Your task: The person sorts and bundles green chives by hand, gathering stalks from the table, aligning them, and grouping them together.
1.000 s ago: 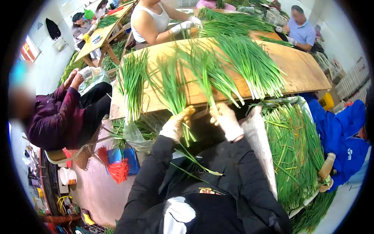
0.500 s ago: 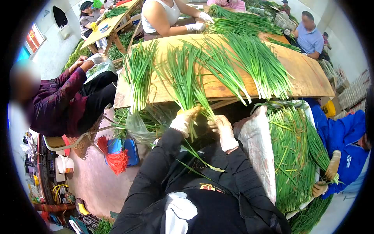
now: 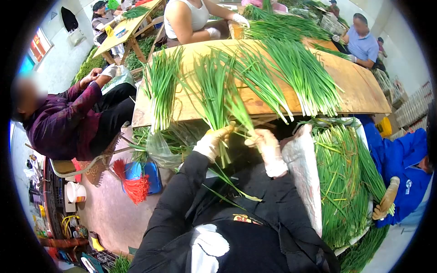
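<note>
My gloved left hand is closed around the lower stalks of a bunch of green chives, whose leaves lie up over the table edge. Close beside it, my gloved right hand grips a smaller bundle of chives near its pale ends, the leaves slanting up and left. Below my hands, a few loose chive leaves lie across my lap. On the table, separate piles of chives lie to the left and more chives to the right.
A wooden table spans the front. At my right stands a lined crate heaped with chives, with a blue-sleeved co-worker beyond it. Red ties hang over a blue tray on the left. Another person sits at the left.
My right hand has shifted slightly right with its small bundle, which now fans out from the left hand's bunch. The left hand has barely moved. A co-worker across the table has drawn one hand back.
</note>
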{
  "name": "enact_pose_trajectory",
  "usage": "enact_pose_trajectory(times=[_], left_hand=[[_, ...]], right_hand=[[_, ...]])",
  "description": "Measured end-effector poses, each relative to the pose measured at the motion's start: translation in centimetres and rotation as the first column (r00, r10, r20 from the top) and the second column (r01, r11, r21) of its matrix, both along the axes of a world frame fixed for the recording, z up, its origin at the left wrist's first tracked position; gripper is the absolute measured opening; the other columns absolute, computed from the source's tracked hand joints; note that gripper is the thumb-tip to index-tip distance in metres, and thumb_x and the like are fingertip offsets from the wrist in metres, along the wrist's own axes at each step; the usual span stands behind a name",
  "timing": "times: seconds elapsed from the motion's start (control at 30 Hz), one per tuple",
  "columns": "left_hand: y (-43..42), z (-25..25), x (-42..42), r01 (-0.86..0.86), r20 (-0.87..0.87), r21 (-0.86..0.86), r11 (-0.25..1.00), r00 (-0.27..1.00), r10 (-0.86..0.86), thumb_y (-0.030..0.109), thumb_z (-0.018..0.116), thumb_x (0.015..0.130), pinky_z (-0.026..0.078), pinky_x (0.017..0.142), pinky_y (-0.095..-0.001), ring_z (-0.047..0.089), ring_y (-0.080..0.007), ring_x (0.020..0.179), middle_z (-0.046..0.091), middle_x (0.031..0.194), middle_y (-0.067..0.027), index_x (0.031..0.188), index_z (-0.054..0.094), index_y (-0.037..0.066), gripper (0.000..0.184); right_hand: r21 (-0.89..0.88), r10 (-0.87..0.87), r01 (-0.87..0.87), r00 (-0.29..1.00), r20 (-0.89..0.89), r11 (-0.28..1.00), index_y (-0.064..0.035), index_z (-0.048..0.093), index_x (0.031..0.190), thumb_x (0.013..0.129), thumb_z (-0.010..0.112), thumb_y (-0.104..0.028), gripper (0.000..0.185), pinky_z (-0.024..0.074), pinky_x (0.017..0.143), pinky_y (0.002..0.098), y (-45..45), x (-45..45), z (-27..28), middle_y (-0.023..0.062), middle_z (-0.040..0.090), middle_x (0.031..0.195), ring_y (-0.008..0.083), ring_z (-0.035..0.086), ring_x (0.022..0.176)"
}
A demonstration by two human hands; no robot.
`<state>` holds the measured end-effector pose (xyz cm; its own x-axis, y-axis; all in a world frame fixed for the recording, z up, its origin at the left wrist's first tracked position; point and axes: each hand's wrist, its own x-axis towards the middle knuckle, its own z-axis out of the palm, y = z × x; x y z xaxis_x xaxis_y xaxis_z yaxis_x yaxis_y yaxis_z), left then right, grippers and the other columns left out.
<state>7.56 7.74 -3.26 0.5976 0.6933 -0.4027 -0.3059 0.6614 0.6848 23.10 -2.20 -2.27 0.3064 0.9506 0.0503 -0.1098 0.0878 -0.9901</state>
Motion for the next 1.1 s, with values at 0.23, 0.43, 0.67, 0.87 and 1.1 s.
enact_pose_trajectory(times=[0.23,0.43,0.67,0.87,1.1], left_hand=[[-0.1,0.4,0.2,-0.013,0.012,-0.027,1.000,1.000,0.014,0.011,0.059,0.078,0.042,0.046,-0.0146,0.050,-0.0042,0.051,0.061,0.094,-0.0058,0.109,0.051,0.004,0.033],[-0.5,0.4,0.4,-0.002,0.008,0.018,1.000,1.000,0.001,0.015,0.063,0.075,0.040,0.048,-0.0159,0.049,-0.0040,0.055,0.061,0.092,-0.0042,0.106,0.053,0.004,0.034],[-1.4,1.2,0.8,-0.022,-0.041,-0.035,0.999,0.999,0.021,0.012,0.068,0.070,0.041,0.048,-0.0213,0.052,-0.0089,0.059,0.061,0.079,-0.0040,0.086,0.061,0.003,0.020],[-0.8,-1.0,0.5,0.024,-0.175,0.138,0.990,0.985,0.000,0.010,0.068,0.069,0.043,0.050,-0.0209,0.053,-0.0105,0.054,0.062,0.074,-0.0050,0.085,0.061,0.000,0.020],[-1.1,-0.3,0.5,-0.072,-0.101,0.077,0.994,0.992,0.079,0.007,0.063,0.073,0.043,0.052,-0.0203,0.055,-0.0110,0.060,0.061,0.074,-0.0035,0.086,0.060,0.001,0.015]], right_hand=[[-0.157,-0.082,0.071,0.994,-0.069,0.985,-0.0001,0.044,0.108,0.090,0.034,-0.016,0.026,0.0432,0.052,0.0209,1.4,1.1,1.4,0.0052,0.058,0.068,0.0105,0.053,0.054],[0.014,0.151,-0.317,0.411,-0.899,0.948,0.0070,0.046,0.109,0.088,0.039,-0.021,0.036,0.0247,0.038,0.0177,0.9,0.9,-1.9,-0.0049,0.028,0.047,0.0046,0.026,0.037],[-0.292,0.099,-0.229,0.911,-0.400,0.929,-0.0055,0.054,0.090,0.087,0.040,-0.039,0.037,0.0379,0.045,0.0184,0.1,-2.6,-1.5,0.0035,0.058,0.069,0.0080,0.050,0.050],[-0.295,0.312,-0.294,0.950,0.015,0.909,-0.0060,0.056,0.082,0.080,0.058,-0.019,0.014,0.0364,0.053,0.0160,1.6,-0.4,-2.4,-0.0030,0.055,0.070,0.0027,0.047,0.061],[-0.147,-0.155,0.116,0.946,-0.286,0.982,-0.0047,0.056,0.079,0.082,0.054,-0.014,0.009,0.0392,0.056,0.0179,0.5,-3.2,-2.0,-0.0026,0.056,0.069,0.0046,0.047,0.059]])
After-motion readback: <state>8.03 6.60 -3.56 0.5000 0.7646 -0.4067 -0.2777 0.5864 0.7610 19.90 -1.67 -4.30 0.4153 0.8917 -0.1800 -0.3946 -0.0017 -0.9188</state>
